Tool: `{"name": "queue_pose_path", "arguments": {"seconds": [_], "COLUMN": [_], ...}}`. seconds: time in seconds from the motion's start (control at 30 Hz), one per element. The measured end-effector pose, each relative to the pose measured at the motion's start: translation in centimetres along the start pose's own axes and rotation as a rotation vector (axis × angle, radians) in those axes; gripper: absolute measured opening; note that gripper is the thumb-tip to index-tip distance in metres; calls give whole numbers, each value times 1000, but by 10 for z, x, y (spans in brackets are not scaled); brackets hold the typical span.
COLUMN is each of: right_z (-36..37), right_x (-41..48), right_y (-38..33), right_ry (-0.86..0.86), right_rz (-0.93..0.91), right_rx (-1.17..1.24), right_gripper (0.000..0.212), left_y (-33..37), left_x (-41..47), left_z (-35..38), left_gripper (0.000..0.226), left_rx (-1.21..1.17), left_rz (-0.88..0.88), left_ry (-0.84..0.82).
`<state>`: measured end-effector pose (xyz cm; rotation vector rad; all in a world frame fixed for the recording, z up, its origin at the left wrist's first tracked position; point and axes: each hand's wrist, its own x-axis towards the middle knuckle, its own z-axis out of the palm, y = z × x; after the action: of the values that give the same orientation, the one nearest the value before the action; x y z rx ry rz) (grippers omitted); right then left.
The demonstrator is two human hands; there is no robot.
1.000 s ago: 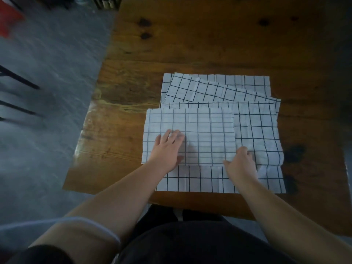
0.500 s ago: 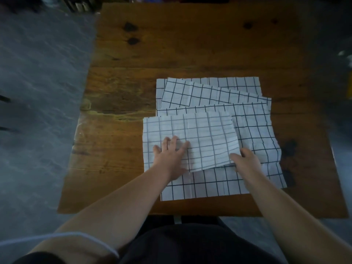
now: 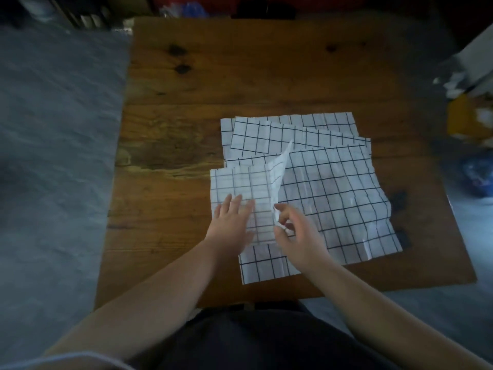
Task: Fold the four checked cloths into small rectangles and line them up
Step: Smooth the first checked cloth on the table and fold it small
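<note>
Several white cloths with a black grid lie overlapping on the wooden table. The top cloth is folded and lies at the pile's left front. My left hand rests flat on it, fingers spread. My right hand pinches that cloth's right edge, and the right half stands up on end over the left half. Under it a large unfolded cloth spreads to the right. Two more cloths show behind, one skewed on the other.
The table's near edge runs just below the cloths, with my dark-clothed lap under it. Grey floor lies to the left. Blurred clutter, a yellow object and a blue one, sits on the floor to the right.
My right hand has lifted the top cloth's right edge and swung it up and leftward; the half that lay flat now stands upright. My left hand stayed pressed on the cloth.
</note>
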<state>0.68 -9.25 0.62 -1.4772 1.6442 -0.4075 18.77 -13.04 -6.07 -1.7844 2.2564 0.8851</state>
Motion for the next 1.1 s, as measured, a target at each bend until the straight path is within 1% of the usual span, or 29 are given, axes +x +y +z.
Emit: {"name": "queue_pose_path", "arguments": {"seconds": [0.07,0.17,0.2,0.27,0.3,0.37,0.47,0.53,0.6,0.7,0.77,0.83,0.9,0.97,1.03,1.1], "right_z": [17,41,46,58,63,70,72,70,68,65,65,68,70,68,66,63], "right_x": [4,9,10,10,10,10,7,2,-4,-11,-15,-17,-11,2,14,22], "right_y": [-7,-12,-12,-14,-13,-11,-3,5,14,27,32,34,31,28,28,26], "right_ry": [-37,-125,-160,-223,-243,-252,-214,-184,-166,-188,-166,-41,121,219,226,188], "right_rz": [-30,-37,-31,15,25,17,32,28,18,-23,-19,65,258,449,546,607], "right_rx": [-46,-129,-177,-224,-245,-290,-306,-321,-392,-501,-493,-368,-156,10,69,83], "right_gripper": [21,12,17,37,43,46,43,45,49,51,49,45,42,39,38,40], "left_y": [-19,-43,-48,-61,-66,-72,-78,-79,-75,-64,-63,-65,-67,-67,-66,-67], "left_x": [-15,-34,-38,-48,-52,-58,-63,-65,-68,-73,-74,-75,-74,-71,-69,-67], "left_z": [-9,-21,-23,-27,-28,-28,-21,-13,-6,6,16,25,27,24,21,18], "left_gripper": [79,78,78,77,75,73,73,72,73,74,70,67,65,65,67,69], "left_rx": [-45,-73,-80,-126,-148,-159,-144,-111,-56,61,138,156,156,152,138,111], "left_rz": [-22,-72,-80,-94,-91,-87,-83,0,117,265,333,312,268,247,231,211], "left_ry": [25,13,12,9,8,1,-33,-59,-88,-110,-102,-107,-140,-163,-171,-170]}}
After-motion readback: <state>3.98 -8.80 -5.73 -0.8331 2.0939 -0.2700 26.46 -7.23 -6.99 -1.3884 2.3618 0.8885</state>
